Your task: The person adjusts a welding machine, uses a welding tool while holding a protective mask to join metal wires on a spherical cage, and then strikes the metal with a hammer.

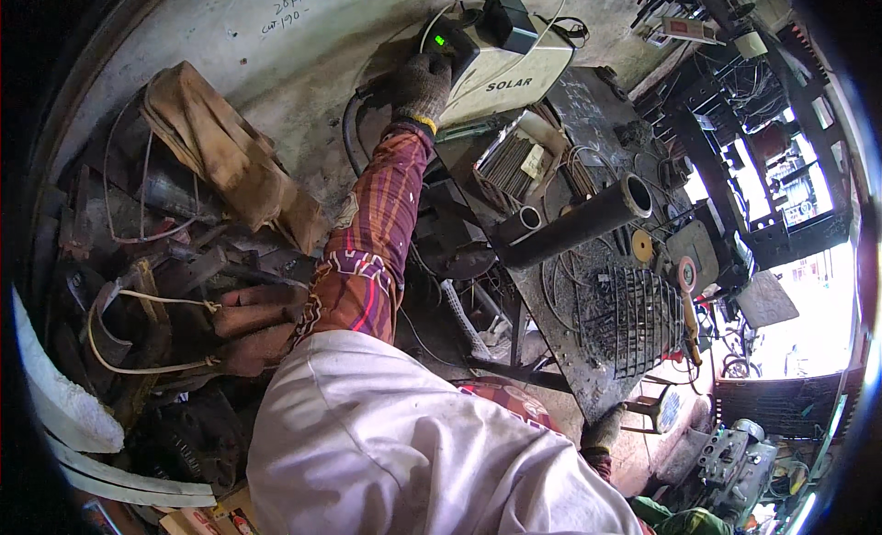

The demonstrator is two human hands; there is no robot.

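Observation:
My left hand (pixel 423 85), in a grey knit glove, reaches far up to a white welding machine (pixel 514 75) by the wall. Its fingers curl over the machine's front corner, next to a small green lit display (pixel 440 40). What lies under the fingers is hidden. The patterned red sleeve (pixel 367 250) runs down from it to my white shirt. My right hand (pixel 604 431), also gloved, sits low at the near corner of a dark steel work table (pixel 588 388), fingers bent; whether it grips the edge is unclear.
On the table lie a thick dark pipe (pixel 579 227), a wire grille (pixel 634 319), a box of welding rods (pixel 510 163) and an angle grinder (pixel 687 301). Scrap metal, cord and brown cloth (pixel 220 158) pile up at left. An engine (pixel 735 457) stands at lower right.

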